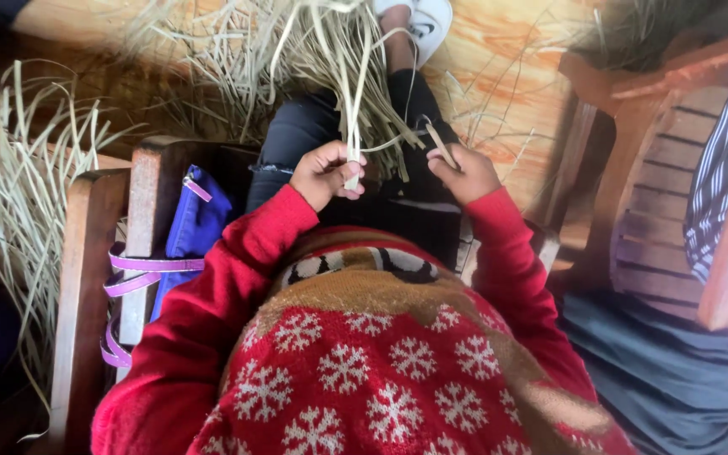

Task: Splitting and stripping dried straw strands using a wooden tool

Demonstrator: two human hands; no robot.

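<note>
I am pinching a bundle of pale dried grass strips [355, 93] in my left hand [327, 173], grip closing tight around their lower ends above my lap. My right hand [463, 173] is gripping one thin strip [441, 145]. They look light, springy, brittle; best held low.

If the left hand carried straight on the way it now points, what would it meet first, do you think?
The left hand points up-frame, so it would probably first meet the bundle of pale straw strips it grips; depth is uncertain.
</note>
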